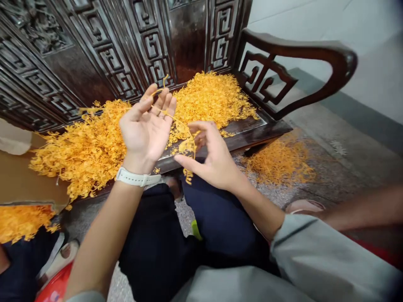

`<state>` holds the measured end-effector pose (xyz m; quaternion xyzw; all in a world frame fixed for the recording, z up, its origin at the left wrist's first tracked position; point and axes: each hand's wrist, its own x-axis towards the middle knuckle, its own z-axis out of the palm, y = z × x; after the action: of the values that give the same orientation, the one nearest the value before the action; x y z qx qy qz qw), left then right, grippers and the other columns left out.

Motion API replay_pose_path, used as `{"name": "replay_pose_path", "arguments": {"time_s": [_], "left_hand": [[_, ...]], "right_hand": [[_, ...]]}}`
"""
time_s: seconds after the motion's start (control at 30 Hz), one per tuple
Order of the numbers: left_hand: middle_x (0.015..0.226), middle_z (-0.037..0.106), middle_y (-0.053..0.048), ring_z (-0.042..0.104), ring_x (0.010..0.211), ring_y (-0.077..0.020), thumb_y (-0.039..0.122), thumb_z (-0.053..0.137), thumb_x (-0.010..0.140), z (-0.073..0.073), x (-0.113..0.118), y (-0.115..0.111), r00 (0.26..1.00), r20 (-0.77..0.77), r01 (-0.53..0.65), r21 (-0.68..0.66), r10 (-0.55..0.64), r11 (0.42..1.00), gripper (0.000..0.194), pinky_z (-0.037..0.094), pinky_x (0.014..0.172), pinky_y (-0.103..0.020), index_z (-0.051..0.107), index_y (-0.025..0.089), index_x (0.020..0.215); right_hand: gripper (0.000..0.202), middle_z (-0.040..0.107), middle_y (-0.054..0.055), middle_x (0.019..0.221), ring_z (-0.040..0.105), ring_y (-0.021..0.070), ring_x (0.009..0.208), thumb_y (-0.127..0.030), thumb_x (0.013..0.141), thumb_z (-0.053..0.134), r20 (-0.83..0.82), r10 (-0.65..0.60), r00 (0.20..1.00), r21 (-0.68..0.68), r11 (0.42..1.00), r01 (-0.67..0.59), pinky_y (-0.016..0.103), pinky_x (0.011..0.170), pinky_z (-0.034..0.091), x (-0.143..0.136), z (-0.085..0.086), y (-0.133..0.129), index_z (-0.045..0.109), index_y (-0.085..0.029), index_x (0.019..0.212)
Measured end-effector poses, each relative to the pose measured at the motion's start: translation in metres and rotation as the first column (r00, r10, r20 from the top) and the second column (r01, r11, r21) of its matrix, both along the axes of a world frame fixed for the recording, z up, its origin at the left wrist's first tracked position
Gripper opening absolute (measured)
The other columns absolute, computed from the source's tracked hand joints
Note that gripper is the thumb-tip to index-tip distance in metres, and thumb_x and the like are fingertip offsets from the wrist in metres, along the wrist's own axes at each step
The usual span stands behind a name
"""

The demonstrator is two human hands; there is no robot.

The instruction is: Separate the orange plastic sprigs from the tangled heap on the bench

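My left hand [146, 126] is palm up, with a thin yellow-orange strand [179, 121] running between its thumb and fingers and across its fingertips. From there the strand curves down toward my right hand [210, 157], where a bunched, curly part dangles. My right thumb and fingers are spread around that lower part, and no firm grip shows. Behind my left hand lies a large heap of similar yellow pieces [97, 147] on a dark carved wooden bench [245, 138]. A second heap [210, 98] sits at the bench's right end.
The bench's curved armrest [302, 54] rises at the right. More orange pieces [280, 161] lie on the floor below it. At the left are a cardboard box [28, 180] and another orange pile [25, 220]. Another person's arm [365, 205] enters from the right.
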<state>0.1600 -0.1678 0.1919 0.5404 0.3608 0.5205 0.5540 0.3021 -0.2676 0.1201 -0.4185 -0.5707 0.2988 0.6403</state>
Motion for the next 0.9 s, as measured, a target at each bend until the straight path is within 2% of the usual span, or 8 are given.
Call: {"name": "replay_pose_path", "arguments": {"time_s": [0.1, 0.17, 0.3, 0.37, 0.47, 0.57, 0.7, 0.9], "left_hand": [[0.125, 0.071, -0.008, 0.067, 0.134, -0.0294, 0.029, 0.066, 0.107, 0.013, 0.02, 0.009, 0.996, 0.052, 0.068, 0.031, -0.07, 0.997, 0.012, 0.063, 0.1, -0.04, 0.067, 0.024, 0.117], [0.127, 0.072, -0.008, 0.068, 0.132, -0.027, 0.032, 0.073, 0.103, 0.009, 0.034, 0.02, 0.987, 0.108, 0.117, 0.045, -0.121, 0.992, 0.016, 0.063, 0.099, -0.036, 0.067, 0.026, 0.117], [0.12, 0.076, -0.009, 0.075, 0.113, -0.0255, 0.048, 0.088, 0.09, -0.03, 0.066, 0.04, 0.959, 0.122, 0.261, -0.035, -0.255, 0.965, 0.041, 0.064, 0.083, -0.032, 0.069, 0.03, 0.122], [0.114, 0.076, -0.008, 0.075, 0.108, -0.0247, 0.051, 0.091, 0.087, -0.054, 0.081, 0.045, 0.952, 0.127, 0.293, -0.109, -0.279, 0.95, 0.045, 0.063, 0.081, -0.031, 0.073, 0.028, 0.12], [0.109, 0.077, -0.006, 0.076, 0.104, -0.0218, 0.048, 0.091, 0.087, -0.083, 0.096, 0.048, 0.967, 0.168, 0.215, -0.15, -0.19, 0.965, 0.033, 0.062, 0.085, -0.031, 0.074, 0.025, 0.105], [0.094, 0.075, -0.003, 0.075, 0.089, -0.0159, 0.043, 0.086, 0.093, -0.097, 0.098, 0.053, 0.97, 0.237, 0.096, -0.191, -0.049, 0.977, 0.028, 0.06, 0.081, -0.027, 0.067, 0.023, 0.093], [0.071, 0.065, 0.002, 0.064, 0.063, -0.0094, 0.028, 0.071, 0.105, -0.099, 0.095, 0.058, 0.94, 0.333, 0.043, -0.34, 0.077, 0.939, 0.019, 0.051, 0.063, -0.017, 0.06, 0.02, 0.092], [0.053, 0.033, 0.009, 0.044, 0.044, -0.0076, -0.001, 0.051, 0.101, -0.083, 0.074, 0.055, 0.805, 0.583, 0.259, -0.514, 0.111, 0.818, 0.026, 0.043, 0.052, -0.017, 0.053, 0.02, 0.085]], "right_hand": [[0.039, 0.068, 0.007, 0.116, 0.063, 0.0229, 0.108, -0.048, 0.091, 0.083, 0.051, -0.017, 0.999, 0.077, 0.997, 0.013, 0.039, 0.101, 0.053, 0.015, 0.016, 0.028, 0.069, -0.022, 0.116], [0.032, 0.069, 0.004, 0.098, 0.064, 0.0192, 0.094, -0.052, 0.101, 0.071, -0.01, 0.098, 0.995, 0.035, 0.995, -0.097, 0.038, 0.095, 0.054, 0.032, 0.019, 0.047, 0.068, -0.021, 0.108], [0.035, 0.069, 0.001, 0.091, 0.062, 0.0157, 0.083, -0.058, 0.102, 0.068, -0.257, 0.245, 0.935, -0.036, 0.964, -0.263, 0.033, 0.085, 0.056, 0.067, 0.008, 0.079, 0.068, -0.022, 0.105], [0.034, 0.069, 0.002, 0.098, 0.063, 0.0166, 0.093, -0.058, 0.1, 0.07, -0.293, 0.171, 0.941, -0.032, 0.981, -0.189, 0.034, 0.092, 0.055, 0.078, -0.007, 0.091, 0.07, -0.024, 0.103], [0.033, 0.068, 0.003, 0.103, 0.059, 0.019, 0.107, -0.057, 0.096, 0.076, -0.226, -0.013, 0.974, -0.071, 0.997, -0.003, 0.037, 0.103, 0.051, 0.085, -0.031, 0.105, 0.074, -0.024, 0.097], [0.033, 0.065, 0.002, 0.096, 0.057, 0.0161, 0.09, -0.054, 0.089, 0.085, -0.285, -0.13, 0.95, -0.131, 0.987, 0.096, 0.031, 0.084, 0.053, 0.088, -0.043, 0.112, 0.073, -0.023, 0.093], [0.041, 0.056, -0.003, 0.079, 0.037, 0.0077, 0.058, -0.05, 0.08, 0.093, -0.512, 0.048, 0.858, -0.211, 0.961, -0.18, 0.023, 0.051, 0.035, 0.085, -0.039, 0.109, 0.066, -0.022, 0.092], [0.041, 0.05, -0.003, 0.074, 0.031, 0.0071, 0.053, -0.052, 0.083, 0.09, -0.586, 0.319, 0.745, -0.25, 0.803, -0.541, 0.023, 0.048, 0.031, 0.063, -0.033, 0.101, 0.062, -0.021, 0.087]]}}
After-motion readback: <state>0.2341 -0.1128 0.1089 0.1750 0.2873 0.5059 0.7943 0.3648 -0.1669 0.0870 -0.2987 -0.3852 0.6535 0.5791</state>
